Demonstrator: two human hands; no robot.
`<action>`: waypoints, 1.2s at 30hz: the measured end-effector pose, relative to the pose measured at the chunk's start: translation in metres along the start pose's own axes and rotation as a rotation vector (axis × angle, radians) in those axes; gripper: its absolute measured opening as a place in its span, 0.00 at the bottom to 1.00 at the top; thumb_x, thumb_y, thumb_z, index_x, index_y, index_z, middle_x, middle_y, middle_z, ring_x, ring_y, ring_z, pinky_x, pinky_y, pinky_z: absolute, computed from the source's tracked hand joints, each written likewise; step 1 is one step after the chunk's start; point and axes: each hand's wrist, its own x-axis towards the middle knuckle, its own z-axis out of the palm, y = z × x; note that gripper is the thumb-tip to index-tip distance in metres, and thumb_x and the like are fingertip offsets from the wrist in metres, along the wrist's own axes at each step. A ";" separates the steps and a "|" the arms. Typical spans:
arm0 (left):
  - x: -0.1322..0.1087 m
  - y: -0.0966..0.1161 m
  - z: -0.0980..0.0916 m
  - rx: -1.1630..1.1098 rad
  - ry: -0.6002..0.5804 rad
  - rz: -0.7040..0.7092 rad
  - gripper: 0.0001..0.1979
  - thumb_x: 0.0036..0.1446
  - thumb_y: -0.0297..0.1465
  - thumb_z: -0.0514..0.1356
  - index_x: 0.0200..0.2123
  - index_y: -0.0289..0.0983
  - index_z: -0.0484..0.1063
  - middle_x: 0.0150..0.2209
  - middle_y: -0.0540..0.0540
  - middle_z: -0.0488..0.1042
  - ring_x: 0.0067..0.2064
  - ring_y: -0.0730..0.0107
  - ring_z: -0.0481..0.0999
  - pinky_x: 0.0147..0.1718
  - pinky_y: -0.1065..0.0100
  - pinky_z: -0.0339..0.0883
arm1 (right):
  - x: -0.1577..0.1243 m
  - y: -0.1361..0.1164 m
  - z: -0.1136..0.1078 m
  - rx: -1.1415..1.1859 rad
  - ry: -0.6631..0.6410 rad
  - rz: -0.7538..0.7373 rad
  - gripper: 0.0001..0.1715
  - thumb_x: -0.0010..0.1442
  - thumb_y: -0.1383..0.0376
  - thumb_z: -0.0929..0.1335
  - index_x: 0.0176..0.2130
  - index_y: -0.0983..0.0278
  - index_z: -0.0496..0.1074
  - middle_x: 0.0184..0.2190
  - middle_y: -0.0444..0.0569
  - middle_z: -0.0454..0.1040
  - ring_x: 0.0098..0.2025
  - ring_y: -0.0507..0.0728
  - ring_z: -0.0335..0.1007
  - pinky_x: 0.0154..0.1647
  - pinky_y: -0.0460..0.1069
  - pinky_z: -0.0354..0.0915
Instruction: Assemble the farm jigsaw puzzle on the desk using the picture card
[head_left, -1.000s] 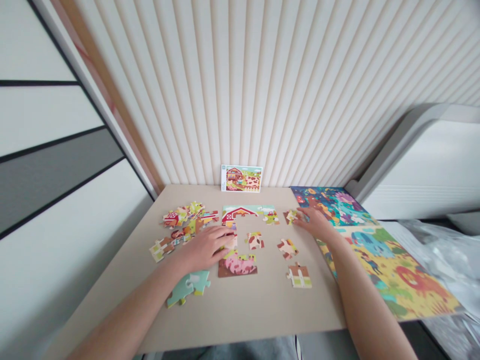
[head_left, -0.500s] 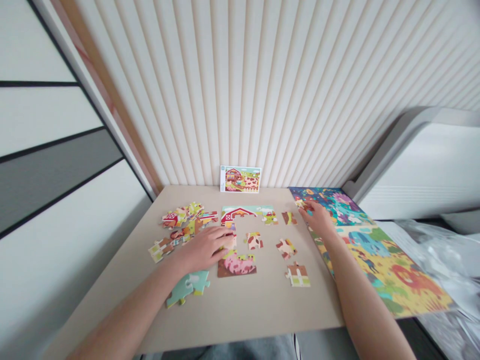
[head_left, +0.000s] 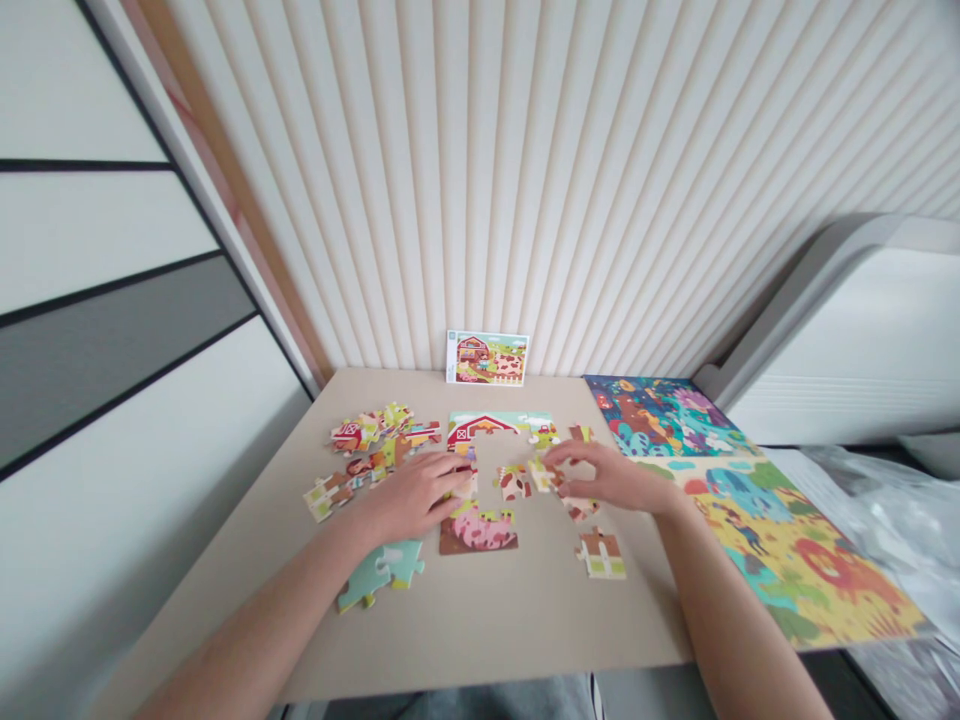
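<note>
A partly joined farm jigsaw puzzle (head_left: 480, 532) lies on the table, with a red barn along its top and a pink pig at its lower left. My left hand (head_left: 416, 495) rests flat on its left edge, fingers stretched out. Over the right side, my right hand (head_left: 600, 475) pinches a yellowish puzzle piece (head_left: 543, 474). Just left of that piece lies a loose cow-patch piece (head_left: 514, 483). Another cow-patch piece (head_left: 580, 508) is partly under my right hand. Nearer me is a brown piece with a white fence (head_left: 601, 554).
Several loose pieces (head_left: 375, 430) are heaped at the left, and teal pieces (head_left: 381, 572) lie beside my left forearm. A picture card (head_left: 487, 358) stands against the pleated wall (head_left: 457, 180). Two finished colourful puzzles (head_left: 757, 520) cover the table's right side.
My right hand has moved left with the yellowish piece, from the edge of the dark blue puzzle to beside the farm puzzle. My left hand stays in place; the view has shifted slightly.
</note>
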 end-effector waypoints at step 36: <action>0.015 0.183 0.065 0.191 0.105 -0.242 0.23 0.63 0.34 0.57 0.59 0.31 0.68 0.62 0.30 0.67 0.64 0.45 0.65 0.62 0.44 0.55 | -0.120 0.011 0.079 -0.310 0.268 0.122 0.23 0.66 0.56 0.67 0.59 0.50 0.70 0.62 0.51 0.67 0.63 0.64 0.63 0.65 0.62 0.61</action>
